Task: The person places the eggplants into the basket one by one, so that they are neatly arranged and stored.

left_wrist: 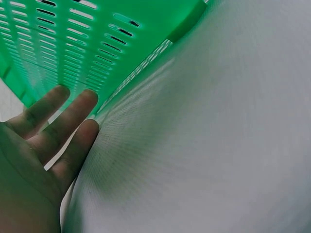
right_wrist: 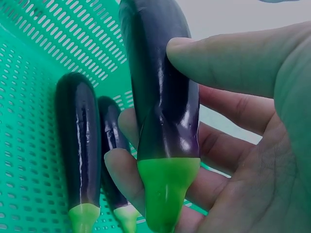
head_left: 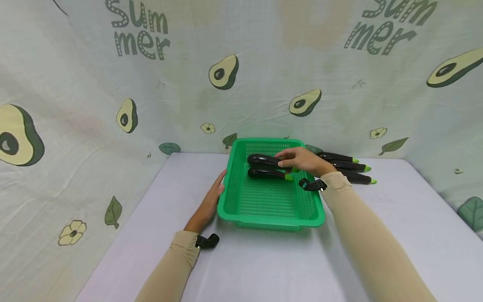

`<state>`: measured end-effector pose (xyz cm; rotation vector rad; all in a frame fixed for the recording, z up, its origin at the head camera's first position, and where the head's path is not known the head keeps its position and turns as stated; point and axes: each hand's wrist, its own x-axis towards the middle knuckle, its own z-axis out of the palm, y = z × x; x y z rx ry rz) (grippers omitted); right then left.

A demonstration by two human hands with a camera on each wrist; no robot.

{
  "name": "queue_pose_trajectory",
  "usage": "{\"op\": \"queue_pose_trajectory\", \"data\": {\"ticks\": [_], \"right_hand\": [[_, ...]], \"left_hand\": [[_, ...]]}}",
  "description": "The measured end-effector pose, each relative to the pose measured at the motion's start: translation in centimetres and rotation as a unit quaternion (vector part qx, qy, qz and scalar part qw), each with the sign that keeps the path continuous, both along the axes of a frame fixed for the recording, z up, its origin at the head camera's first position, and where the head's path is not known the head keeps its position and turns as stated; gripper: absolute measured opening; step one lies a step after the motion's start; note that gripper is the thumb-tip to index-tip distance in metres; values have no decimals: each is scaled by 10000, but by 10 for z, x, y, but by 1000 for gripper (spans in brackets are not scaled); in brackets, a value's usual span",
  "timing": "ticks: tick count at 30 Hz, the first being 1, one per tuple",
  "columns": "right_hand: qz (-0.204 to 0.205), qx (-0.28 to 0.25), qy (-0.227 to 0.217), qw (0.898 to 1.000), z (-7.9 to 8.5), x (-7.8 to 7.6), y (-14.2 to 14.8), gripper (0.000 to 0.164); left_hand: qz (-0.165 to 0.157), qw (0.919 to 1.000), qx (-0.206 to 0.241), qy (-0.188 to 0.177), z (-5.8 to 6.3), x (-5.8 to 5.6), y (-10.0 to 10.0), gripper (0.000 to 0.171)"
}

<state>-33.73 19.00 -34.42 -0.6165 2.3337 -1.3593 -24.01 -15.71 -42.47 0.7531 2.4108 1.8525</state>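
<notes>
My right hand (head_left: pixel 305 161) grips a glossy dark purple eggplant (right_wrist: pixel 163 82) with a green stem end, thumb on one side and fingers round the other. It is over the green perforated plastic basket (head_left: pixel 271 221). Two more eggplants lie in the basket: one eggplant (right_wrist: pixel 79 145) shows whole, while the other eggplant (right_wrist: pixel 112 131) is partly covered by fingertips in the right wrist view. In the head view the held one hides part of what lies beneath. At the basket's left side, my left hand (head_left: pixel 209 203) rests with fairly straight fingers against the outer wall.
Three eggplants (head_left: pixel 351 166) lie on the white table (head_left: pixel 264 268) right of the basket, partly behind my right wrist, green ends pointing right. A cloth printed with avocados (head_left: pixel 224 72) hangs behind the table and along its sides. Each wrist wears a black strap (head_left: pixel 206 241).
</notes>
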Motion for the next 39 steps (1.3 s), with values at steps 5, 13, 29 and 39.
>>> {"op": "queue_pose_trajectory", "data": {"ticks": [5,13,29,39], "right_hand": [[101,350,297,9989,-1,0,-6,46],[144,430,84,9989,-6,-5,-17,42],[112,900,110,9958,-6,-14,-23,42],[195,1165,144,9929,-11,-14,-27,42]], "left_hand": [[23,10000,-32,-1,-1,1,-1,54],[56,10000,-16,41,-2,4,-1,55],[55,10000,2,-20,1,2,-1,55],[74,10000,44,27,-10,-6,-1,55]]}}
